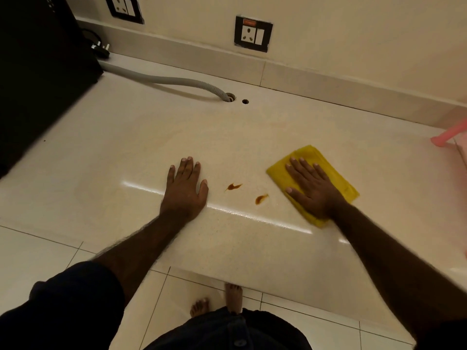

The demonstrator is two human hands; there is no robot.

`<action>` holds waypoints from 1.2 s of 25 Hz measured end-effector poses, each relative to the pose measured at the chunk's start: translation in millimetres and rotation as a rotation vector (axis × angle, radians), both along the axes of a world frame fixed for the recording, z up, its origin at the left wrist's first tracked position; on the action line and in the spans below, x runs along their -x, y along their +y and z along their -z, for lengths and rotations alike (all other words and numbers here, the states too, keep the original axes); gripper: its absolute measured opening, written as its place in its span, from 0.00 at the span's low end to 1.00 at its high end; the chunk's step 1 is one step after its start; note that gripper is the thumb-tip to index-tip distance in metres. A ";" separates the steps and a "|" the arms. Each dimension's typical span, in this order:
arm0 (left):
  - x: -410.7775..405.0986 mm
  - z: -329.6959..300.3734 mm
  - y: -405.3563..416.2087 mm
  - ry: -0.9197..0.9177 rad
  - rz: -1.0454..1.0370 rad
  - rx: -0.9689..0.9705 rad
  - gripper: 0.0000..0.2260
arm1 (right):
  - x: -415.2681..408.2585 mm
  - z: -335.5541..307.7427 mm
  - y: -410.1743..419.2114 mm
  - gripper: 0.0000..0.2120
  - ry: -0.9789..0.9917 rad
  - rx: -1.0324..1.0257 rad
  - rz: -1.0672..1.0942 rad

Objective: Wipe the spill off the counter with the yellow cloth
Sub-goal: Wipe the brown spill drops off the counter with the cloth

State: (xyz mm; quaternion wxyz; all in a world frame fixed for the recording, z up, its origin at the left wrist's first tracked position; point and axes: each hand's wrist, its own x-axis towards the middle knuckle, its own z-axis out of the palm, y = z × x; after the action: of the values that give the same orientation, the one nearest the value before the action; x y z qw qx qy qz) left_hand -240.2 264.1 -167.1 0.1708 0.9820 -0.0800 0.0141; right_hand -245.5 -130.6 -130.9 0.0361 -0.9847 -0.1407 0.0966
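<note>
Two small brown spill marks (233, 186) lie on the cream counter (131, 137), near its front edge, the second one (261, 198) a little lower right. A folded yellow cloth (343, 184) lies flat to the right of the marks. My right hand (312, 189) presses flat on the cloth with fingers spread. My left hand (184, 188) rests palm down on the bare counter just left of the marks, holding nothing.
A grey corrugated hose (177, 80) runs along the back of the counter into a hole (230, 97), with a smaller hole (245, 101) beside it. A black appliance (38, 79) fills the left. A pink object (449, 135) sits at the right edge. Wall sockets (253, 33) are behind.
</note>
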 end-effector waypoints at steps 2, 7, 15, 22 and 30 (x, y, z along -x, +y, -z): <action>0.4 -1.9 -1.0 -0.007 0.000 -0.005 0.31 | 46.5 7.0 -4.8 0.37 -0.030 -0.005 0.117; -0.1 -3.4 -3.9 0.007 -0.004 -0.012 0.31 | 144.2 23.7 56.4 0.40 -0.092 0.009 0.230; -0.1 -3.3 -5.6 0.015 -0.004 0.011 0.32 | 120.9 37.4 113.3 0.39 -0.175 -0.060 0.321; -1.9 -4.9 -5.2 0.027 0.000 0.001 0.29 | -10.3 8.5 55.6 0.39 -0.093 -0.074 0.590; -1.5 -6.2 -2.9 0.014 -0.012 -0.007 0.28 | 6.5 6.8 97.1 0.35 -0.032 -0.055 0.155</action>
State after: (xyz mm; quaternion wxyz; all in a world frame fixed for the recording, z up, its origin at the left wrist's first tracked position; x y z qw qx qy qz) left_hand -238.7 261.2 -160.9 0.1680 0.9830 -0.0732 0.0080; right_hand -252.0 -33.5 -137.7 0.0684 -0.9926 -0.0673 0.0738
